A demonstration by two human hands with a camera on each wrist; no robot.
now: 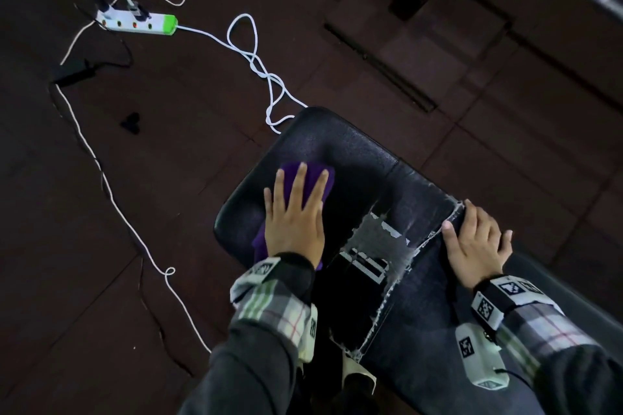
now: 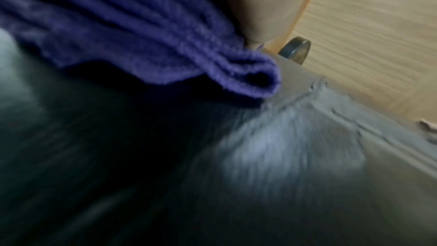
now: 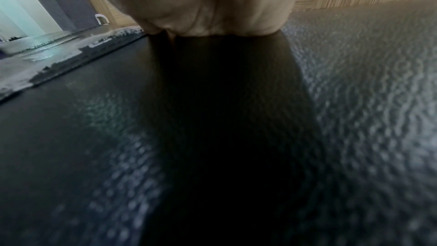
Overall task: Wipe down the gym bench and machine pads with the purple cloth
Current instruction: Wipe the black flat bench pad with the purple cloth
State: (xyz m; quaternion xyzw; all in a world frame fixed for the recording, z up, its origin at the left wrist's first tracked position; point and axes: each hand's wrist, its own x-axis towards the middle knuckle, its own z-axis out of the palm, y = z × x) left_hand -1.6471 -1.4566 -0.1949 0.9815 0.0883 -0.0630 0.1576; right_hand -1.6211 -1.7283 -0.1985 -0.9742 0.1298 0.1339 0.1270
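We are in the wiping step itself. Our left hand [image 1: 294, 216] lies flat, fingers straight and spread, pressing the bunched purple terry cloth [image 1: 305, 178] onto the black textured vinyl seat pad of the gym bench [image 1: 350, 152]. The cloth sits on the left half of that pad, partly hidden under the palm, with a fold trailing back toward the wrist; the left wrist view shows that rolled fold [image 2: 255, 79] lying on the dark vinyl, blurred. Our right hand [image 1: 473, 246] rests on the adjoining long black back pad [image 1: 421, 330], fingers loosely curled over its far edge and the thumb along the torn seam, gripping nothing loose; we judge it is bracing us. Between the two pads the worn grey patch of peeled upholstery [image 1: 381, 246] shows.

Much of the pad beyond and to the right of the cloth looks uncovered, so the next move, we judge, calls for steady downward pressure while sliding across it, easing off near the frayed patch so the terry does not snag.
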